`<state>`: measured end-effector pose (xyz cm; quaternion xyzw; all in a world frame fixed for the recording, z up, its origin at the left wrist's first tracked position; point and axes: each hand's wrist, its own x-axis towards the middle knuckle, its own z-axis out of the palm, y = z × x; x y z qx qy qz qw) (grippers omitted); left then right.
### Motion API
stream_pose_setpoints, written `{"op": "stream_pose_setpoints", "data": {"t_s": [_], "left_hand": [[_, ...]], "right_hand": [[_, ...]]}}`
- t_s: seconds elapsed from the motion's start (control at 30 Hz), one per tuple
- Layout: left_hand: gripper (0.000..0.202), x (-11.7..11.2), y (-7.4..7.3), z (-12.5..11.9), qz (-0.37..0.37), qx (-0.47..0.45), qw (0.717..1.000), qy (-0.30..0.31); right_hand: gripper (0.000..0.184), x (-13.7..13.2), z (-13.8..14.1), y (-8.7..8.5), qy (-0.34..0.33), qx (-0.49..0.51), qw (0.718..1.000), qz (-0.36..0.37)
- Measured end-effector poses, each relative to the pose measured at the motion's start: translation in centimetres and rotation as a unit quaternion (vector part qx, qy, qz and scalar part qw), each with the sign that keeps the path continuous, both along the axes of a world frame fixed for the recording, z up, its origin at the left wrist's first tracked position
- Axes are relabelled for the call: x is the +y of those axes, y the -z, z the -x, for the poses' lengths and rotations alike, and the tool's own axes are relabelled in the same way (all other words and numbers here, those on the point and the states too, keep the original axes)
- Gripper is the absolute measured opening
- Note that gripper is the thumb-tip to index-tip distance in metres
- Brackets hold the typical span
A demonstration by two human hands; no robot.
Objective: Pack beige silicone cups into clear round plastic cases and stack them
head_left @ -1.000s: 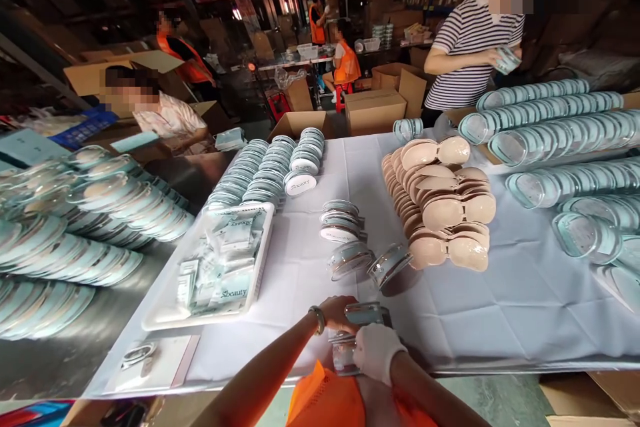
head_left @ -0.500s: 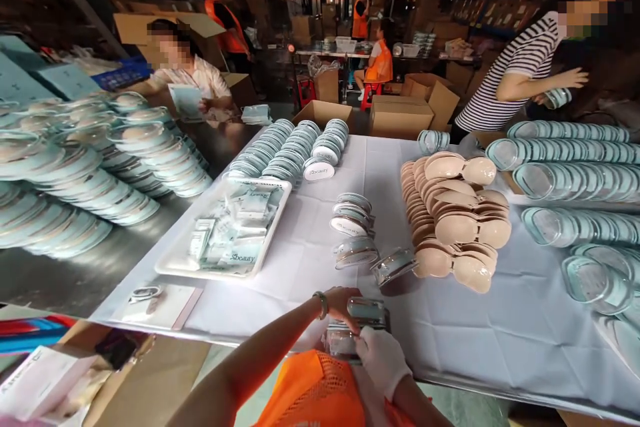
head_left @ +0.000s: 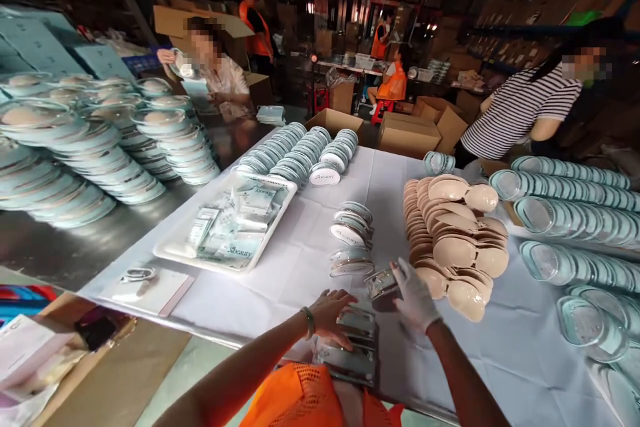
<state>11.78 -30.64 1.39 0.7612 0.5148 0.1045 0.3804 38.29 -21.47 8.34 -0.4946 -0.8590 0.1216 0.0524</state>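
Note:
My bare left hand [head_left: 330,315], with a bracelet at the wrist, lies with fingers spread on some clear plastic cases [head_left: 357,361] at the table's near edge. My white-gloved right hand [head_left: 416,295] is open, thumb and fingers apart, at the right end of a single clear case [head_left: 379,284]. Whether it touches that case I cannot tell. Just beyond stand a few more clear cases [head_left: 351,260] and a short stack of lidded oval packs [head_left: 350,223]. Right of these, beige bra cups [head_left: 455,250] are piled in nested rows.
A white tray [head_left: 250,260] of printed sachets sits left, near a white box with a coiled cable [head_left: 139,273]. Rows of oval packs [head_left: 300,155] line the far edge; more packs [head_left: 565,220] stand right. Tall pack stacks [head_left: 100,153] fill the left table. Co-workers stand or sit beyond.
My right hand has left the cases near my body and moved right and forward to the single case, opening. My left hand has spread its fingers on the near cases. The view has shifted.

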Motion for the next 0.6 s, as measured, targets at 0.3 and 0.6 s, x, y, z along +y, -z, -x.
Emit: {"op": "stream_pose_setpoints", "data": {"t_s": [0.3, 0.6], "left_hand": [[0.141, -4.7, 1.6, -1.7, 0.005, 0.034, 0.999, 0.020], [0.127, -3.4, -0.5, 2.7, -0.049, 0.024, 0.998, -0.043]], "right_hand": [[0.068, 2.5, 3.8, 5.9, -0.069, 0.043, 0.991, 0.110], [0.051, 8.4, 10.1, 5.5, -0.138, 0.116, 0.975, -0.127]]}}
